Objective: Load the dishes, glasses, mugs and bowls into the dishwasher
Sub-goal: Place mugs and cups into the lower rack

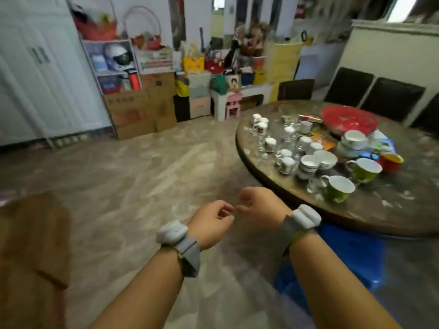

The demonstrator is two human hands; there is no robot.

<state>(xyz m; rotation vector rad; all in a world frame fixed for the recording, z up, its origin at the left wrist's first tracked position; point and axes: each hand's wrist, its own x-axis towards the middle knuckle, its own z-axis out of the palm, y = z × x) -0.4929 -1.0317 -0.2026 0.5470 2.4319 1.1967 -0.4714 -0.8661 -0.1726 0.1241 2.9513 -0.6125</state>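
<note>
Whole frame is a bit motion-blurred, but the big round marble-look table [380,210] takes up the right side, with dark chairs [392,98] behind it and a blue plastic stool [351,252] tucked under its near edge. Along the back wall sits a pile of cardboard boxes [140,112] beside a white shelf unit [111,65]. On the table there's a red basket [349,119] at the far side, then a stack of white bowls [308,165], two green mugs [339,188] near the front edge, a red mug [392,161], and a cluster of small white mugs and clear glasses [285,143]. No dishwasher in view. The person's left hand [211,224] and right hand [259,205] hang over the floor left of the table, fingertips nearly touching each other, fingers loosely curled and holding nothing. Both wrists wear grey straps with white sensor pods [306,217].
</note>
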